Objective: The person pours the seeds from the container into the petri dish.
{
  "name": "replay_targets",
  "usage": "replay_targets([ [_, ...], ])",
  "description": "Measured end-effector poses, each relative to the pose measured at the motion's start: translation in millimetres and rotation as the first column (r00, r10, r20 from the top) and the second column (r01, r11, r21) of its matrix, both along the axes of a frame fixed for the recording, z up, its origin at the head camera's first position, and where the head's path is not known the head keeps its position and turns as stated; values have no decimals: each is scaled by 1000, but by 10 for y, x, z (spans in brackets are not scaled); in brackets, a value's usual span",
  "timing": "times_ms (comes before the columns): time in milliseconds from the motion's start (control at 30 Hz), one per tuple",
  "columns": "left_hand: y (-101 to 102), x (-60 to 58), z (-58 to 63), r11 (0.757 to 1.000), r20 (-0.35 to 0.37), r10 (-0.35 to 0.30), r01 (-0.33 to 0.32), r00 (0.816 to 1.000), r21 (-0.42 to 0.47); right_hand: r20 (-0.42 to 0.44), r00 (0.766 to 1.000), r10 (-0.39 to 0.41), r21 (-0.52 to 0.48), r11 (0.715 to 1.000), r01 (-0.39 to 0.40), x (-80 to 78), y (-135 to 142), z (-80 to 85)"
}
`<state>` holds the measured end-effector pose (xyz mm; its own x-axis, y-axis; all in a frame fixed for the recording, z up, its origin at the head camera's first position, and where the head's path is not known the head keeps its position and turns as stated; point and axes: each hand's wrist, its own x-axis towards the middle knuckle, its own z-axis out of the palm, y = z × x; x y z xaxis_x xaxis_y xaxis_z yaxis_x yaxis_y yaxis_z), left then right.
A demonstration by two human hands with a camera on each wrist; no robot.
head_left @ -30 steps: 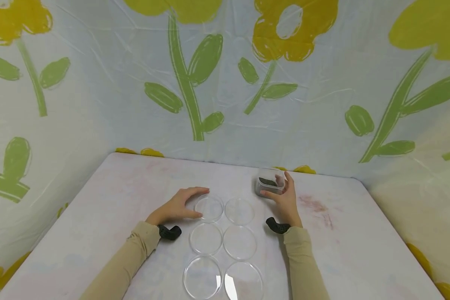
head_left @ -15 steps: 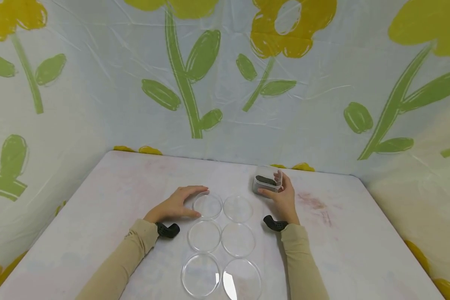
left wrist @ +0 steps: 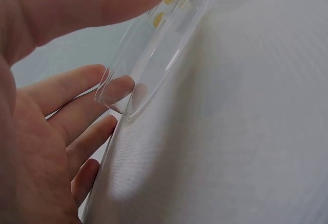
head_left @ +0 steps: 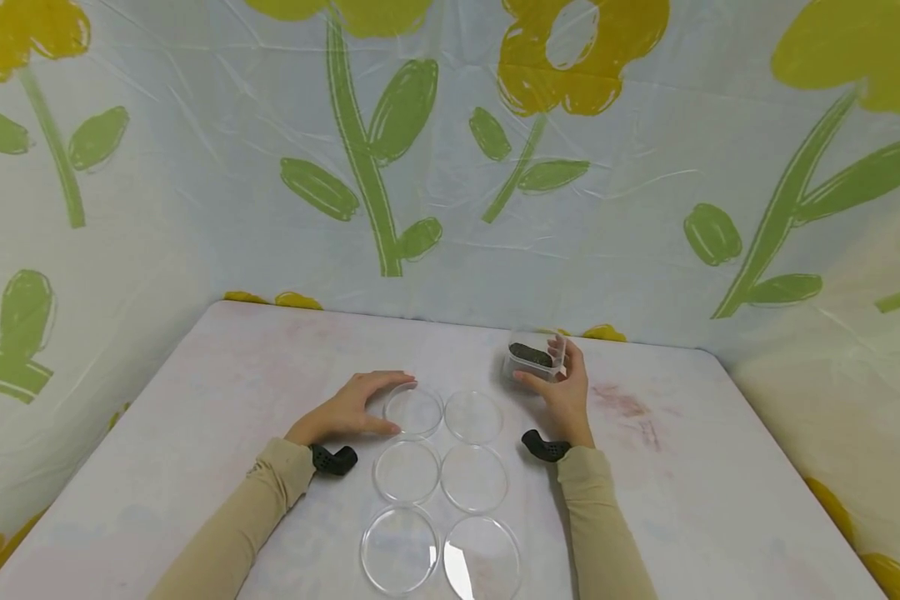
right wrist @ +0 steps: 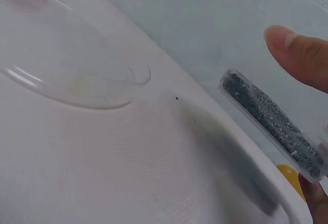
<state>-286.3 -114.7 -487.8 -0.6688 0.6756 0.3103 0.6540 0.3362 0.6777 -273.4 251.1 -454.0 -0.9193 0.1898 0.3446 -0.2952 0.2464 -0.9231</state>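
My left hand (head_left: 348, 408) spans a clear petri dish (head_left: 414, 410) at the far left of the dish group, thumb at its near side and fingers at its far side. In the left wrist view, the fingertips touch the rim of that dish (left wrist: 154, 65). At the back of the table my right hand (head_left: 570, 404) grips a small clear plastic box (head_left: 521, 369) between thumb and fingers. Dark granules (head_left: 531, 355) lie inside it. The right wrist view shows this box of granules (right wrist: 271, 124) raised above the table, its shadow below.
Beside the held dish lies another clear dish (head_left: 474, 417). Further dishes, such as the front left one (head_left: 399, 552), continue two abreast toward me. A flowered cloth (head_left: 450, 267) hangs behind the white-covered table (head_left: 682, 467). A dark speck (right wrist: 177, 98) lies near a dish.
The right hand has tilted the box slightly, so more of the dark granules' surface shows. The left hand keeps its place at the dish. The head view has shifted a little.
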Motion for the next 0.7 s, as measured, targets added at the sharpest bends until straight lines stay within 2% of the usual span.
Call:
replay_targets([
  [133, 1, 10, 7, 1000, 10, 13, -12, 1000, -15, -24, 1000, 15, -37, 999, -16, -4, -27, 14],
  [400, 0, 37, 27, 999, 4, 28, -28, 1000, -28, -145, 984, 106, -167, 977, -130, -35, -112, 55],
  [700, 0, 35, 19, 998, 16, 51, -50, 999, -44, -194, 968, 158, -137, 973, -187, -18, -197, 120],
])
